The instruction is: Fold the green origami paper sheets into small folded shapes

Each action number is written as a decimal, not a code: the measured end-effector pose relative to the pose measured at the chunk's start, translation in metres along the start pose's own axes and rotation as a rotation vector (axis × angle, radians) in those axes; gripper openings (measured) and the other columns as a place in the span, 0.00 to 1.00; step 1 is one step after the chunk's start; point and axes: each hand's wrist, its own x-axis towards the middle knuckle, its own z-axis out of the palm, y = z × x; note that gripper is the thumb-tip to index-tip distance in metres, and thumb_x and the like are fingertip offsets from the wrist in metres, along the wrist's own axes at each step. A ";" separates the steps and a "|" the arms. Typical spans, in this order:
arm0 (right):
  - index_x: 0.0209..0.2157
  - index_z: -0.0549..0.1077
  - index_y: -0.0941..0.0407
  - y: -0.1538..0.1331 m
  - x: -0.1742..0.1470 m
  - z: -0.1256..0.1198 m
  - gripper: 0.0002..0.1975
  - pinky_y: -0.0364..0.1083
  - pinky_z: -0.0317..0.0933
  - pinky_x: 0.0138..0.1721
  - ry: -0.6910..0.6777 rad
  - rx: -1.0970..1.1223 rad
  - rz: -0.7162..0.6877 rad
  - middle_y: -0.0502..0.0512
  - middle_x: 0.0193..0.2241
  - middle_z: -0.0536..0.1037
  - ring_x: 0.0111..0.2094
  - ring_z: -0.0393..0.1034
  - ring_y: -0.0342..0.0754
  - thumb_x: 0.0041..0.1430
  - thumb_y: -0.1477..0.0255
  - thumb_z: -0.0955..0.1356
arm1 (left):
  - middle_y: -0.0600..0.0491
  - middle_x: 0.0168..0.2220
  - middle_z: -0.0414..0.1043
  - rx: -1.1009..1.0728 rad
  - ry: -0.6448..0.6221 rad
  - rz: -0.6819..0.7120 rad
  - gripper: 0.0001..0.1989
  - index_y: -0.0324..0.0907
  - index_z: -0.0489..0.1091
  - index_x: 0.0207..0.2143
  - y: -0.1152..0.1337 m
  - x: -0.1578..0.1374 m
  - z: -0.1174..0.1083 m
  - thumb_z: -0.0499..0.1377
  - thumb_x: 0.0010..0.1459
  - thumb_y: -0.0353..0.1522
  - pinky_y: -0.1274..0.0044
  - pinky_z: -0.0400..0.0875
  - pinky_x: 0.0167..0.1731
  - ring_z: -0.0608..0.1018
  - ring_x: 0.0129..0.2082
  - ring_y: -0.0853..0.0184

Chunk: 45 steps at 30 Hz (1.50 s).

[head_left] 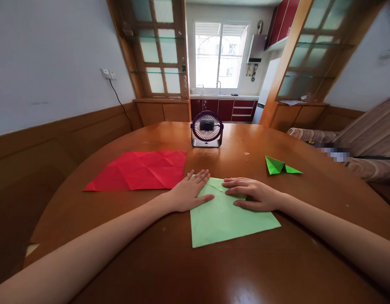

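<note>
A light green sheet of paper (pixel 228 223) lies on the table in front of me, with a crease or folded edge near its far side. On its far left corner rests my left hand (pixel 191 192), fingers stretched out and the thumb pointing across the sheet. My right hand (pixel 250 193) lies over the sheet's far right part, fingers extended toward the left. Neither hand grips anything. Parts of the paper's far edge are hidden under the hands.
A creased red sheet (pixel 144 171) lies to the left. At the right sits a folded bright green paper piece (pixel 277 165). A small purple fan (pixel 207 128) stands at the back of the round wooden table (pixel 150 270). A striped sofa (pixel 372 131) is beyond, right.
</note>
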 end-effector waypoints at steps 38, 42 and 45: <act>0.56 0.70 0.53 0.007 -0.008 -0.003 0.22 0.58 0.58 0.60 0.044 0.104 -0.072 0.60 0.55 0.72 0.59 0.63 0.53 0.60 0.69 0.69 | 0.46 0.70 0.34 0.039 0.014 0.020 0.39 0.41 0.41 0.69 -0.003 0.000 0.002 0.37 0.64 0.55 0.62 0.36 0.65 0.41 0.69 0.58; 0.56 0.70 0.53 0.006 -0.008 -0.003 0.22 0.57 0.59 0.60 0.052 0.094 -0.086 0.60 0.54 0.73 0.59 0.64 0.53 0.59 0.69 0.69 | 0.46 0.69 0.34 0.032 0.014 0.019 0.39 0.42 0.42 0.68 -0.003 0.000 0.002 0.37 0.64 0.56 0.62 0.36 0.65 0.41 0.69 0.58; 0.55 0.71 0.53 0.005 -0.007 -0.003 0.22 0.57 0.60 0.59 0.057 0.086 -0.098 0.60 0.54 0.74 0.59 0.65 0.53 0.59 0.69 0.70 | 0.46 0.70 0.34 0.028 0.019 0.022 0.39 0.42 0.41 0.69 -0.003 0.000 0.003 0.36 0.64 0.56 0.62 0.35 0.65 0.41 0.69 0.58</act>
